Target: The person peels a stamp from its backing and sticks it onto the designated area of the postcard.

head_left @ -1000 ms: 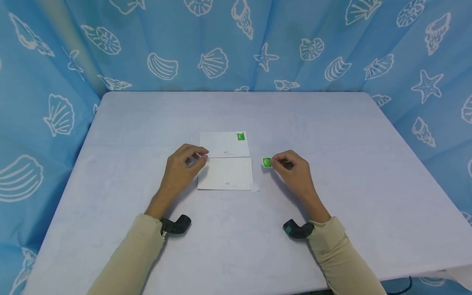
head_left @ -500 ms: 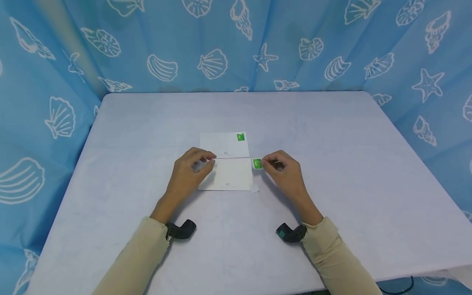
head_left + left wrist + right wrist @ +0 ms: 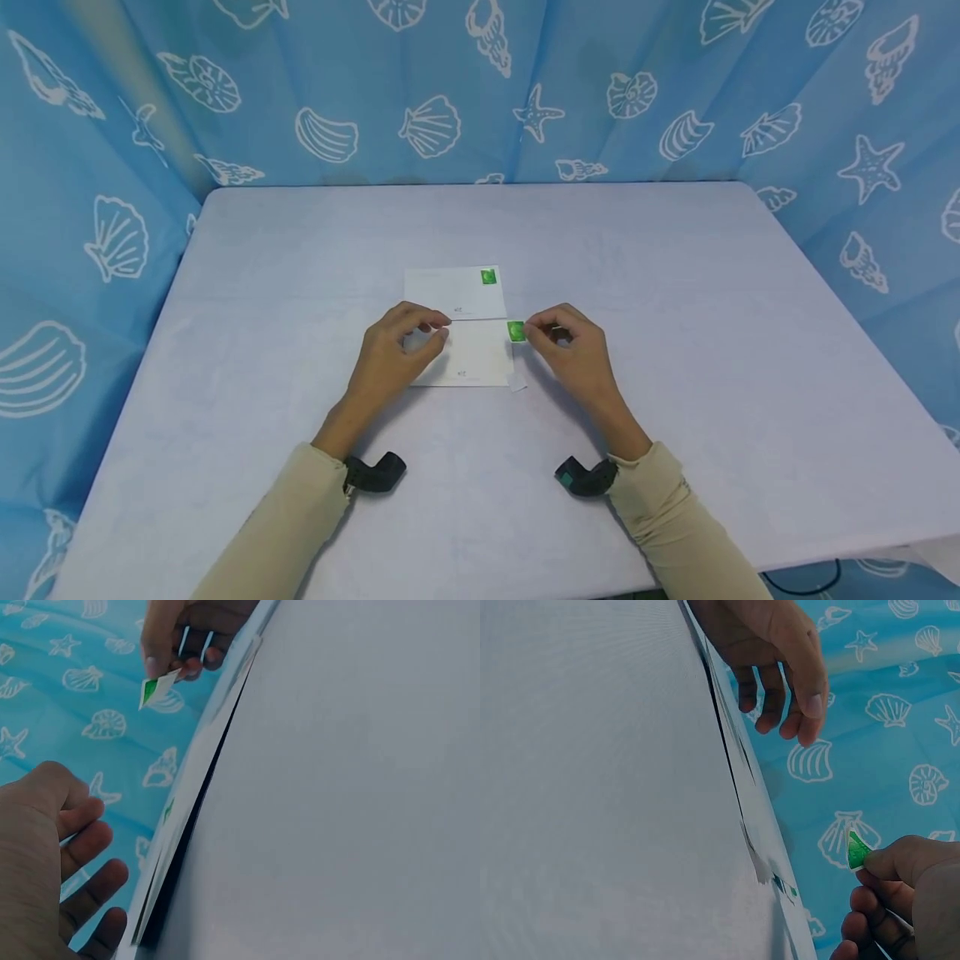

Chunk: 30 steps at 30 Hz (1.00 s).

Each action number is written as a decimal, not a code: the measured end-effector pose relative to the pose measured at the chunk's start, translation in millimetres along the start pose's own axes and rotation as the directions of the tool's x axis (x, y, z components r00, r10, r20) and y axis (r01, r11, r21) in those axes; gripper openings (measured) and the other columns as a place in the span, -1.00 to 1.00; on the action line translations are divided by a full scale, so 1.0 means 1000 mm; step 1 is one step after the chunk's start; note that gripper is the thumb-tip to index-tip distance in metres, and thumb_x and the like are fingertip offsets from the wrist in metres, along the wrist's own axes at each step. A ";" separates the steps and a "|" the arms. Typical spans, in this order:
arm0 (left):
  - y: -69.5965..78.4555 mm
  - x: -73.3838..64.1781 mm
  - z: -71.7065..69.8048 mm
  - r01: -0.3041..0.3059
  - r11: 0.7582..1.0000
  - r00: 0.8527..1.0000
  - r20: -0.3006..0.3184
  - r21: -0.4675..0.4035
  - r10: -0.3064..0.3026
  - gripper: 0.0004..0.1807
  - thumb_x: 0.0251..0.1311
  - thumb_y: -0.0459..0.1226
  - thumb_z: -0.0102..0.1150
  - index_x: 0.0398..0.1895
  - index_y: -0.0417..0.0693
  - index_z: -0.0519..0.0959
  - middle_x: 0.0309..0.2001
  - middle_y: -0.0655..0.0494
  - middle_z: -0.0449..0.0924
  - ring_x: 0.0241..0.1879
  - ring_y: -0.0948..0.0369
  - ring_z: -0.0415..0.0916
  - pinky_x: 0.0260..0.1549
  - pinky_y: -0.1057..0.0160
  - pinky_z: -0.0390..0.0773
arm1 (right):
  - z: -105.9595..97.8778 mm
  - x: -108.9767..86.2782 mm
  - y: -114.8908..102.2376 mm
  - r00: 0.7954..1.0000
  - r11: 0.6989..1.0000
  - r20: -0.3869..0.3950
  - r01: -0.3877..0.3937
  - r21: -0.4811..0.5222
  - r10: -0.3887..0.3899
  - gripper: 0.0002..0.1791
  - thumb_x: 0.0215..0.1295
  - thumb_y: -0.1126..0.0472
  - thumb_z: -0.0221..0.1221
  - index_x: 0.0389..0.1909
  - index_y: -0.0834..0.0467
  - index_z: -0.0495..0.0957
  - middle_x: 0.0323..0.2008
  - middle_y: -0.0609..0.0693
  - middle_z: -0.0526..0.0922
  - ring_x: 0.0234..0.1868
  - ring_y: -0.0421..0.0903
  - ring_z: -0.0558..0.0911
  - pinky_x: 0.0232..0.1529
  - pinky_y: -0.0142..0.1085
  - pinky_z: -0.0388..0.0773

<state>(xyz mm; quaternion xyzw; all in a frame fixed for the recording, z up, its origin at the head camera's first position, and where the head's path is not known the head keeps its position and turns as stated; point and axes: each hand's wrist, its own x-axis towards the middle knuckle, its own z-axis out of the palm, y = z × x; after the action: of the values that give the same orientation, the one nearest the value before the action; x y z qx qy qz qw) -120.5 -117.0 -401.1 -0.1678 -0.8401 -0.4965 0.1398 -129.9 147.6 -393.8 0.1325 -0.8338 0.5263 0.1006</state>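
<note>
My right hand (image 3: 576,350) pinches a small green stamp (image 3: 516,331) with a white border by its right edge. The stamp overlaps the upper right corner of the nearer white card (image 3: 480,354); in the right wrist view the green stamp (image 3: 857,850) is raised and slightly bent. My left hand (image 3: 393,350) hovers over the left part of that card, fingers loosely bent and nothing between thumb and forefinger. Directly behind lies a second white card (image 3: 442,286), with a similar green stamp (image 3: 488,276) in its upper right corner. Both cards carry tiny print near the bottom.
A scrap of pale paper (image 3: 519,384) lies at the nearer card's lower right corner. The white-covered table (image 3: 637,242) extends around the cards. Behind it hangs a blue curtain (image 3: 570,75) with white shell prints. A dark cord (image 3: 810,590) shows beyond the table's front right edge.
My right hand has carried the stamp leftward, from beside the cards to the nearer card's upper right corner. My left hand has shifted right, farther over that card.
</note>
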 end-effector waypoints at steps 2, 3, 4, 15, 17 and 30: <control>0.001 0.000 0.003 -0.028 1.000 1.000 0.003 -0.004 0.028 -0.85 0.26 -0.29 0.29 -0.13 0.01 0.73 -0.13 0.25 0.61 -0.14 0.24 0.51 -0.15 0.14 0.48 | 0.001 0.000 -0.001 1.000 1.000 0.003 0.006 0.007 -0.006 -0.88 0.35 0.19 0.29 -0.25 0.16 0.70 -0.24 -0.03 0.62 -0.21 -0.12 0.57 -0.16 -0.32 0.53; 0.002 0.000 0.004 -0.042 0.999 0.999 0.006 -0.008 0.042 -0.85 0.26 -0.30 0.30 -0.13 -0.01 0.73 -0.13 0.25 0.62 -0.15 0.24 0.51 -0.14 0.14 0.49 | 0.002 0.000 -0.002 1.000 1.000 0.004 0.010 0.009 -0.010 -0.88 0.35 0.19 0.29 -0.25 0.17 0.70 -0.24 -0.03 0.63 -0.21 -0.12 0.57 -0.16 -0.32 0.53; 0.003 0.000 0.005 -0.056 0.998 0.998 0.009 -0.015 0.056 -0.85 0.25 -0.31 0.31 -0.13 -0.03 0.73 -0.14 0.24 0.62 -0.15 0.24 0.52 -0.13 0.13 0.50 | 0.002 0.000 -0.003 1.000 1.000 0.006 0.013 0.008 -0.013 -0.89 0.35 0.19 0.29 -0.24 0.17 0.70 -0.24 -0.02 0.63 -0.21 -0.12 0.57 -0.15 -0.33 0.53; 0.009 -0.002 0.015 -0.119 0.992 0.992 0.042 -0.028 0.120 -0.86 0.25 -0.28 0.33 -0.15 -0.05 0.73 -0.15 0.25 0.62 -0.14 0.25 0.53 -0.08 0.15 0.53 | 0.013 -0.002 -0.009 1.000 1.000 0.016 0.025 -0.004 -0.025 -0.94 0.33 0.25 0.31 -0.24 0.15 0.70 -0.25 -0.04 0.62 -0.24 -0.14 0.53 -0.19 -0.35 0.50; 0.009 -0.002 0.016 -0.131 0.991 0.990 0.046 -0.028 0.132 -0.86 0.26 -0.27 0.32 -0.14 -0.04 0.73 -0.15 0.25 0.62 -0.14 0.25 0.53 -0.08 0.16 0.52 | 0.016 -0.003 -0.011 0.999 0.999 0.016 0.038 0.006 -0.039 -0.93 0.32 0.24 0.32 -0.24 0.16 0.71 -0.25 -0.02 0.62 -0.24 -0.13 0.53 -0.19 -0.33 0.49; 0.012 -0.004 0.018 -0.140 0.990 0.985 0.099 -0.021 0.141 -0.87 0.27 -0.22 0.32 -0.15 0.04 0.73 -0.13 0.29 0.62 -0.11 0.27 0.52 -0.06 0.17 0.50 | 0.021 -0.010 -0.054 0.995 0.994 0.014 0.100 0.048 -0.101 -0.94 0.31 0.43 0.25 -0.27 0.36 0.67 -0.31 0.14 0.60 -0.29 -0.09 0.51 -0.22 -0.31 0.48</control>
<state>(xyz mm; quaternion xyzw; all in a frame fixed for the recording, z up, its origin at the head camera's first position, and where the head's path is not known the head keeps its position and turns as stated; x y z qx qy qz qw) -113.0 -96.0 -402.0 -0.2522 -0.8287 -0.4821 0.1311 -103.8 107.6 -359.9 0.1808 -0.8143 0.5391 0.1169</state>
